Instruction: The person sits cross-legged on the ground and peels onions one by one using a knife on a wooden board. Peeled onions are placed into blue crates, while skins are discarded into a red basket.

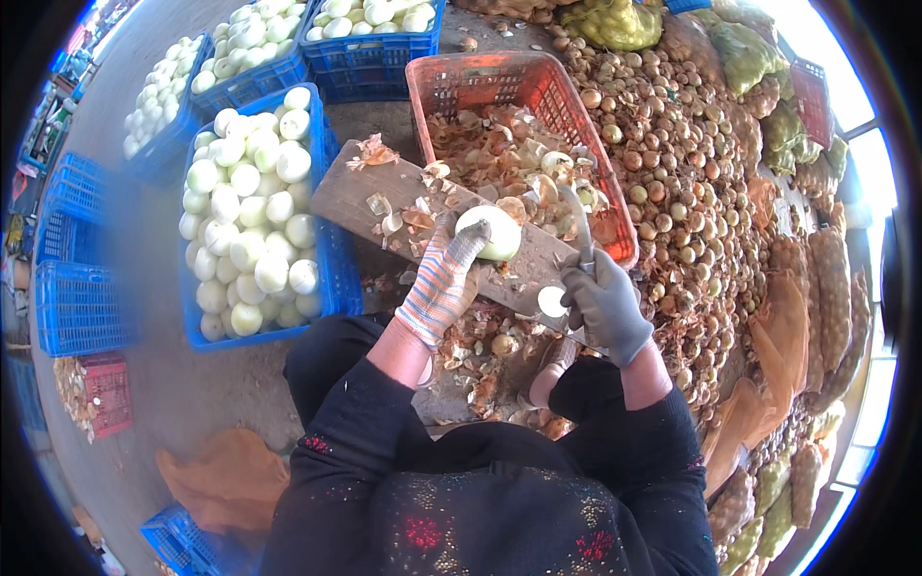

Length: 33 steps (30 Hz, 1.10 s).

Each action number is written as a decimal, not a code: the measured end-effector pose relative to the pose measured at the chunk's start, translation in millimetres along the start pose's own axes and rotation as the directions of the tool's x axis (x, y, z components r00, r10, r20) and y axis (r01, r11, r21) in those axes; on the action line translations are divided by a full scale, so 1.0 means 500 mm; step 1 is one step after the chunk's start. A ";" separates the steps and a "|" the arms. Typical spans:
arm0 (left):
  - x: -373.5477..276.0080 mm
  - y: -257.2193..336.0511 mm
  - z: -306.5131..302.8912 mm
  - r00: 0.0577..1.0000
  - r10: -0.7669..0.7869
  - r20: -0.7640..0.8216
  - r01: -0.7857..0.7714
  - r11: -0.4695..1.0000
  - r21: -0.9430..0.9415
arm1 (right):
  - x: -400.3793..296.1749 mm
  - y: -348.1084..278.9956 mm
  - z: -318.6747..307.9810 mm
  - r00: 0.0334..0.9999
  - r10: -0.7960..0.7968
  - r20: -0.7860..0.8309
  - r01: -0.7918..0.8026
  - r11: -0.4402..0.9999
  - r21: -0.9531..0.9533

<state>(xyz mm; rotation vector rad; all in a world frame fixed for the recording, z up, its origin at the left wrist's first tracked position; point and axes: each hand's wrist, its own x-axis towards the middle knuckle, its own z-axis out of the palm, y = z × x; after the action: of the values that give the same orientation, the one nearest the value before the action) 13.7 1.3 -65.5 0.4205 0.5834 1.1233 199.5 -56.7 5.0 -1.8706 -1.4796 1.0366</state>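
Observation:
My left hand (450,270), in a striped glove with grey fingertips, grips a peeled white onion (497,234) over a wooden board (425,194). In my right hand (605,302), gloved in grey, is a knife with a curved blade (578,216), its tip pointing away from me over the red crate's near side. A round white piece (552,302), perhaps a slice of onion, lies beside the right fingers; whether they touch it is unclear. Dry onion skins (373,153) and scraps are scattered on the board. Beyond it stands a red plastic crate (533,65) holding skins.
A blue crate (338,266) full of peeled onions is at the left, with more filled blue crates (360,54) behind it. Unpeeled onions (677,209) form a large heap at the right, bordered by mesh sacks (832,302). Skins and an onion (504,345) lie below the board.

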 end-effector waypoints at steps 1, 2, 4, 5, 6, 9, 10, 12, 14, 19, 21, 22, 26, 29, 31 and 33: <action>0.001 0.000 0.001 1.000 0.012 0.006 -0.012 0.999 0.032 | 0.000 -0.004 -0.003 0.967 0.227 0.118 -0.255 0.883 0.393; 0.003 0.000 0.002 1.000 0.023 0.012 -0.024 0.998 0.063 | 0.003 0.007 0.002 0.983 0.140 0.119 -0.177 0.892 0.415; 0.003 -0.005 0.000 0.998 0.046 0.037 -0.051 0.985 0.162 | 0.016 -0.012 0.007 0.999 0.008 0.049 -0.015 0.987 0.157; 0.004 -0.006 -0.005 0.996 0.062 0.057 -0.074 0.971 0.227 | 0.030 -0.023 0.011 0.997 -0.066 0.030 0.066 0.998 0.018; 0.006 -0.007 -0.007 0.994 0.074 0.083 -0.095 0.954 0.286 | 0.046 -0.026 0.018 0.983 -0.183 -0.017 0.182 0.983 -0.007; 0.002 0.000 -0.002 0.992 0.047 0.114 -0.075 0.965 0.252 | 0.085 -0.041 0.030 0.991 -0.093 0.098 0.085 0.993 0.083; 0.000 0.005 -0.001 0.992 0.008 0.127 -0.025 0.992 0.127 | 0.093 -0.047 0.035 0.993 0.056 0.107 -0.085 0.952 0.293; -0.006 0.018 0.004 0.984 -0.057 0.169 0.078 0.989 -0.123 | 0.123 0.013 0.030 0.988 0.120 0.099 -0.149 0.913 0.380; -0.008 0.024 0.014 0.980 -0.065 0.189 0.094 0.984 -0.149 | 0.145 0.101 0.021 0.982 0.156 0.105 -0.185 0.905 0.384; -0.013 0.038 0.019 0.967 -0.127 0.220 0.178 0.957 -0.229 | 0.120 0.036 -0.043 0.964 0.194 -0.184 -0.084 0.872 0.482; 0.001 0.026 0.015 0.975 -0.080 0.207 0.126 0.966 -0.224 | 0.103 0.023 -0.012 0.991 0.063 0.119 -0.128 0.713 0.689; 0.002 0.025 0.024 0.974 -0.071 0.216 0.123 0.963 -0.240 | 0.085 0.004 0.004 0.966 0.002 0.259 -0.208 0.603 0.770; -0.005 0.006 0.029 0.981 0.061 0.184 -0.055 0.998 -0.039 | 0.056 -0.048 0.049 0.990 0.034 0.139 -0.127 0.657 0.743; -0.007 0.021 0.013 0.982 0.153 0.115 -0.172 0.967 0.189 | 0.050 -0.075 0.045 0.999 0.033 -0.001 -0.025 0.751 0.660; -0.014 0.014 0.016 0.982 0.141 0.129 -0.160 0.974 0.157 | 0.050 -0.083 0.064 0.994 -0.054 -0.098 0.098 0.846 0.524; -0.010 -0.001 0.025 0.962 0.177 0.210 -0.199 0.976 0.088 | 0.044 -0.085 0.071 0.974 -0.181 -0.139 0.216 0.928 0.302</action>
<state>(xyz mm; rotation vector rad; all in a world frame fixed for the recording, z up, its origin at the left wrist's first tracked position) 20.6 -3.8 -54.8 0.6871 0.4335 1.2164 149.1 -26.2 13.6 -1.4947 -1.3201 0.9915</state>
